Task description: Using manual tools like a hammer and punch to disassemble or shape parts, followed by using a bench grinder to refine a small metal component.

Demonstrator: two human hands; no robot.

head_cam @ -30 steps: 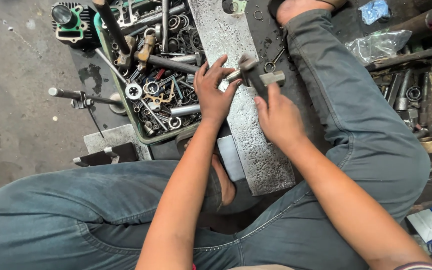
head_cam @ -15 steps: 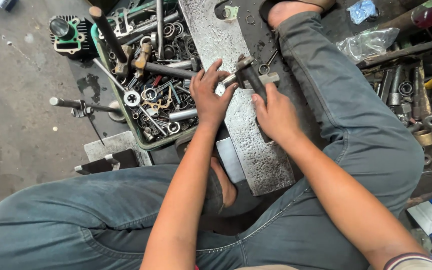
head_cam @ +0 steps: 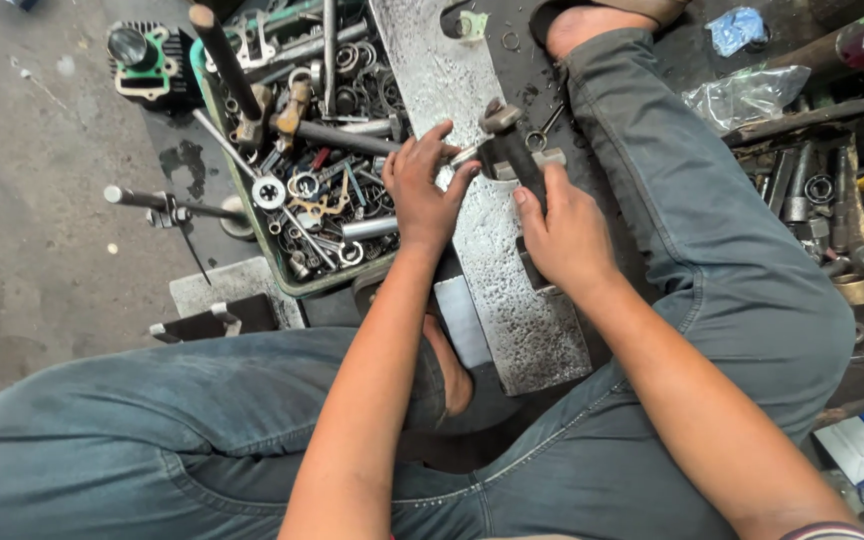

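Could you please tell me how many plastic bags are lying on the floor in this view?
2. A blue plastic bag lies at the top right, and a clear plastic bag lies just below it, beside the raised knee. More may be hidden among the clutter.

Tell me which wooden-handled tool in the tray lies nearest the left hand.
The short hammer with the pale brown handle, just left of the grey bar. The other, a long dark-handled one, lies farther from the left hand, toward the tray's far-left corner.

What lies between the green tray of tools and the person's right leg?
In the head view, a long grey metal plate lies between the green tray and the right leg. Both hands, left and right, work on a dark metal part over it.
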